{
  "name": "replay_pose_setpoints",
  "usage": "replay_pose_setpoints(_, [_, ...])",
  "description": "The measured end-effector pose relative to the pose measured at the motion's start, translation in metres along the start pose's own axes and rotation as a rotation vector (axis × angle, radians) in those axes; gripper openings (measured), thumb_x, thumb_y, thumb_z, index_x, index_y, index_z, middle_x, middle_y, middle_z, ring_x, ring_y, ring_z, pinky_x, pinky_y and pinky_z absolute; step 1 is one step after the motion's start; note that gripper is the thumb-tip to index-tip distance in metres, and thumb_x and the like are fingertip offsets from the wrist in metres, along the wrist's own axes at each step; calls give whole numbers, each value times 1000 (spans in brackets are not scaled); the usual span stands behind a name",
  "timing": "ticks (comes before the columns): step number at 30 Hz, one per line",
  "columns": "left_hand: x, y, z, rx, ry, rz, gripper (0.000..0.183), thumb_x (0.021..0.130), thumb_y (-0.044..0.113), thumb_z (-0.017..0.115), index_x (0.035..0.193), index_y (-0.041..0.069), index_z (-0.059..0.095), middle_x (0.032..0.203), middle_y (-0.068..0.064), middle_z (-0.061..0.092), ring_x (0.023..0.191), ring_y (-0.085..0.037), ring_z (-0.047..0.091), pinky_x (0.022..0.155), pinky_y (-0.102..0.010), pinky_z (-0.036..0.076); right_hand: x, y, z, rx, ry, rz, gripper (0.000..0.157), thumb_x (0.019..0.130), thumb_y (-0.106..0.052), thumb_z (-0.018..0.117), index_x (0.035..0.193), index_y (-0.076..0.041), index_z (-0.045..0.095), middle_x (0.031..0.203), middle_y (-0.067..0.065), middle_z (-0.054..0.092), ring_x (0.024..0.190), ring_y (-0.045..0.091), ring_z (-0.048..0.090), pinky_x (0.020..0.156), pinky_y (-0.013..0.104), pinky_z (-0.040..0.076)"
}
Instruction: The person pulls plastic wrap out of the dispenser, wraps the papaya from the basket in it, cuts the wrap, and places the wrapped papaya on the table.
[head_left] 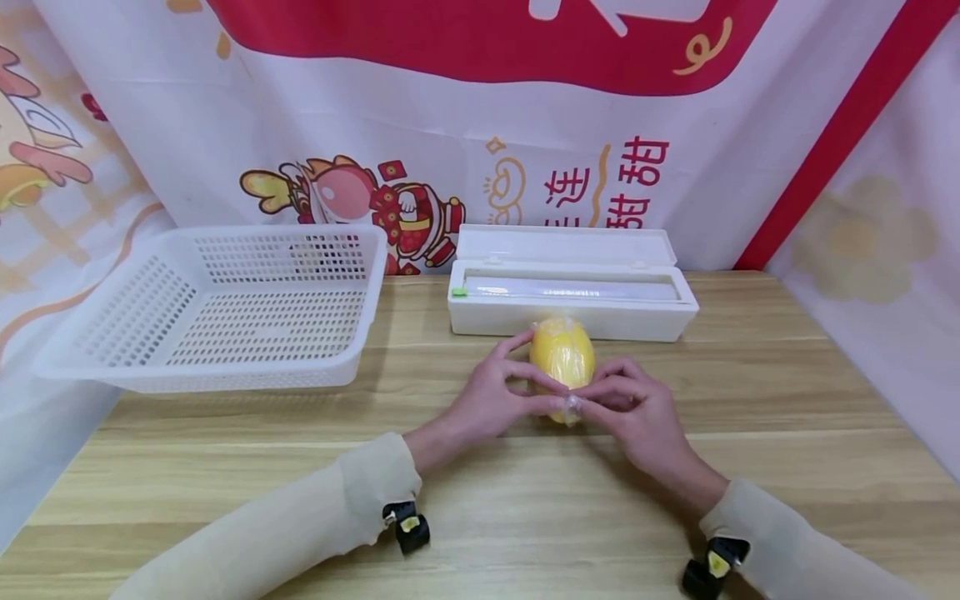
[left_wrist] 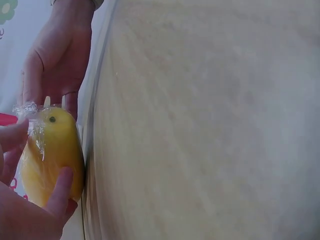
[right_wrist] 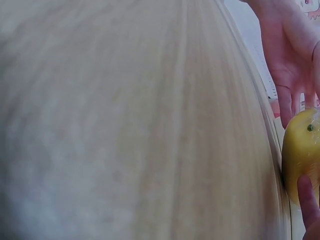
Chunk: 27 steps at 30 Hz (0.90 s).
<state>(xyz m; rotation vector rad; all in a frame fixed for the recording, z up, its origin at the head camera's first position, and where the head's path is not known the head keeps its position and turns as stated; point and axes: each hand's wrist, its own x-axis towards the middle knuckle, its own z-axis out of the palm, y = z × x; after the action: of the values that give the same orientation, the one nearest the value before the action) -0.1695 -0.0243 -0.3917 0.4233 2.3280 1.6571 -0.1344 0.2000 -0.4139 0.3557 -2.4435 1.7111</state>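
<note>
A yellow citrus fruit (head_left: 561, 350) in clear plastic wrap (left_wrist: 37, 131) sits on the table between both hands. A small green stem spot shows on its end in the wrist views. From the left, the left hand (head_left: 495, 393) curves round the fruit, thumb and index finger pinching the wrap gathered at the near end. The right hand (head_left: 647, 417) comes from the other side and pinches the same bunched wrap with thumb and index finger. Both hands' fingertips meet at this gather. Part of the fruit is hidden behind the fingers.
Behind the fruit stands a white cling film box (head_left: 573, 321), lid raised, with a film roll (head_left: 570, 288) inside and a green slider (head_left: 459, 292). A white perforated basket (head_left: 348, 367) is at the left. Printed cloth (head_left: 420, 108) hangs behind the wooden table (head_left: 525, 533).
</note>
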Motion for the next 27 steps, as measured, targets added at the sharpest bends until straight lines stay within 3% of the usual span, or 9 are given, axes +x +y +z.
replay_pose_setpoints(1, [0,0,0,-5,-4,-5,17,81,27,95,95,23,85,173,11,29,160,-30,29,123,-51,42,0,0,0,0,1,13,11,93,-15,83,102,-8,84,112,8,60,102,12,69,93,20,60])
replay_pose_setpoints(5, [2,0,2,32,30,-2,20,77,32,97,90,24,84,172,10,33,160,-29,30,129,-56,30,1,-2,1,-17,2,47,12,94,-19,83,103,-11,84,109,8,65,104,13,68,92,20,60])
replay_pose_setpoints(8, [3,-1,5,60,78,4,18,78,32,96,86,23,83,169,7,39,160,-29,31,131,-60,21,2,-3,3,-22,-7,62,12,95,-19,81,104,-10,83,107,9,68,104,13,68,92,20,61])
replay_pose_setpoints(11, [4,0,6,66,105,-4,16,80,30,95,85,22,82,168,7,41,159,-28,32,131,-60,19,3,-4,3,-24,-15,91,13,97,-19,80,105,-10,83,108,10,70,106,14,68,93,22,61])
replay_pose_setpoints(15, [4,0,8,22,107,-19,14,83,28,93,87,21,82,167,4,41,145,-29,54,129,-56,30,2,-6,4,-56,6,169,21,97,-28,80,112,-15,82,117,7,69,115,16,63,100,28,57])
replay_pose_setpoints(19, [3,0,10,-35,95,-29,13,87,27,90,91,19,81,168,1,39,114,-23,74,119,-48,47,1,-11,4,-75,56,267,33,94,-40,81,121,-20,80,129,3,62,123,17,54,103,34,48])
replay_pose_setpoints(23, [3,0,12,-63,99,-49,13,88,28,89,92,19,80,167,3,39,106,-20,75,105,-40,59,2,-16,5,-47,87,337,38,92,-42,84,122,-19,80,140,2,55,132,18,47,109,38,47])
replay_pose_setpoints(27, [3,1,12,-94,107,-72,15,88,29,89,94,18,80,166,5,39,110,-23,73,97,-34,62,3,-19,6,-13,93,380,39,92,-41,83,122,-16,80,150,1,51,142,20,42,113,39,47])
